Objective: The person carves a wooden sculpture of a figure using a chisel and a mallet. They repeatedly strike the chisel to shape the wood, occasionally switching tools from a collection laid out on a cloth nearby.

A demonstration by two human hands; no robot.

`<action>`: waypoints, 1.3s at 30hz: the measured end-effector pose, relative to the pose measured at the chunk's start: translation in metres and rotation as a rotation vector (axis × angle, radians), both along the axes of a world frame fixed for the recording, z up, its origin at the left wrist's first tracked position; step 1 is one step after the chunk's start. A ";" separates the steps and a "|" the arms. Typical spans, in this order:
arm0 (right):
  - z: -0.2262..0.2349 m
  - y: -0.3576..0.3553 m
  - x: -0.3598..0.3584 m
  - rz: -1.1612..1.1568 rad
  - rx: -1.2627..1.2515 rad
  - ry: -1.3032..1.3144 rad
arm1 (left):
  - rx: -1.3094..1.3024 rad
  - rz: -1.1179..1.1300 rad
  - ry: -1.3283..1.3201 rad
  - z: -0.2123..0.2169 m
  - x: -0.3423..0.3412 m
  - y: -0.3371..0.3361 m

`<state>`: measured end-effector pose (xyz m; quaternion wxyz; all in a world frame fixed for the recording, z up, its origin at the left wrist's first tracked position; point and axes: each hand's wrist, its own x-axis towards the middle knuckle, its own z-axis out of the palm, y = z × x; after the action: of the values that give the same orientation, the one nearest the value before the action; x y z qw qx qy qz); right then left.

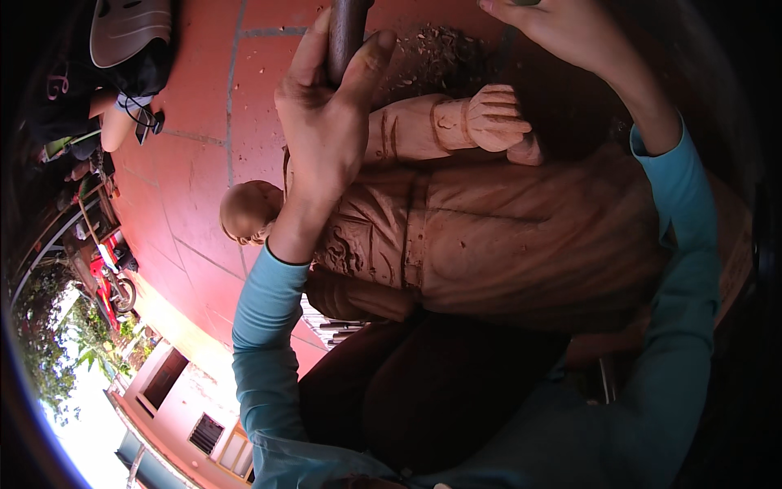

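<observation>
A large reddish-brown carved wooden figure [505, 236] lies on its back across my lap area, its bald head [247, 210] to the left and a raised carved hand [495, 118] on its far side. My left hand [322, 143] reaches over the figure's shoulder, closed round a dark brown round wooden handle [348, 37] whose upper end leaves the picture. At the top right, beyond the figure, my right hand [566, 33] is cut off by the frame edge. A bit of a green thing [527, 2] shows at its fingers; its kind is hidden.
Wood shavings [440, 57] are heaped on the red tiled floor [191, 187] beyond the figure. Several slim metal tools [336, 328] lie beside my knee. Another person's leg [116, 130] and a pale plastic seat [130, 33] are at upper left. A red motorbike [106, 285] stands farther off.
</observation>
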<state>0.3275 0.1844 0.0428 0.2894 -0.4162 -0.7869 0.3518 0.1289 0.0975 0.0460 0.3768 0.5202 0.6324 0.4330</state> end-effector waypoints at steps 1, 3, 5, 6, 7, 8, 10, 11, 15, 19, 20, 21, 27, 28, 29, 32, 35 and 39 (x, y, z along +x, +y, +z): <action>0.002 0.000 -0.001 -0.004 -0.008 0.002 | 0.005 -0.004 0.035 0.000 0.000 -0.001; 0.003 -0.002 0.000 0.043 0.062 -0.028 | -0.171 -0.015 0.064 0.005 -0.003 0.000; -0.001 -0.004 0.002 0.084 0.137 -0.067 | -0.259 -0.036 0.024 0.008 -0.007 0.003; -0.004 -0.004 0.002 0.069 0.138 -0.075 | -0.266 -0.054 -0.027 0.006 -0.008 0.005; -0.011 -0.004 0.000 -0.006 0.058 -0.060 | -0.274 -0.072 -0.078 0.004 -0.010 0.007; -0.014 -0.004 -0.002 -0.079 -0.022 -0.045 | -0.272 -0.090 -0.131 0.002 -0.012 0.011; -0.013 -0.004 -0.008 -0.035 -0.140 0.019 | -0.282 -0.119 -0.238 0.001 -0.017 0.016; -0.013 -0.005 -0.010 -0.013 -0.199 0.050 | -0.405 -0.060 -0.188 0.006 -0.015 0.018; -0.016 -0.010 -0.008 0.011 0.001 -0.034 | -0.525 -0.042 -0.216 0.013 -0.018 0.026; -0.012 -0.010 -0.012 -0.011 -0.101 0.107 | -0.252 0.068 -0.466 -0.023 -0.059 0.027; -0.010 -0.009 -0.012 -0.027 -0.149 0.138 | -0.111 0.089 -0.470 -0.022 -0.067 0.023; -0.018 -0.005 -0.009 -0.027 -0.112 0.152 | 0.053 0.092 -0.313 -0.011 -0.058 0.020; -0.017 -0.003 -0.009 -0.063 -0.067 0.104 | 0.023 0.137 -0.255 -0.001 -0.034 0.016; -0.028 0.000 -0.005 -0.056 -0.028 0.105 | 0.042 0.198 -0.236 0.000 -0.025 0.015; -0.034 0.001 -0.002 -0.048 0.012 0.107 | 0.026 0.171 -0.215 0.004 -0.025 0.014; -0.033 0.000 -0.004 -0.063 -0.017 0.100 | 0.031 0.146 -0.192 0.003 -0.030 0.012; -0.010 -0.006 -0.013 -0.062 -0.094 0.093 | 0.028 0.154 -0.275 -0.002 -0.041 0.010; -0.008 -0.005 -0.014 -0.082 -0.117 0.037 | -0.001 0.153 -0.275 0.000 -0.043 0.010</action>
<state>0.3134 0.1793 0.0345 0.2931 -0.4577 -0.7418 0.3929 0.0862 0.1073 0.0456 0.4261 0.4061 0.6129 0.5272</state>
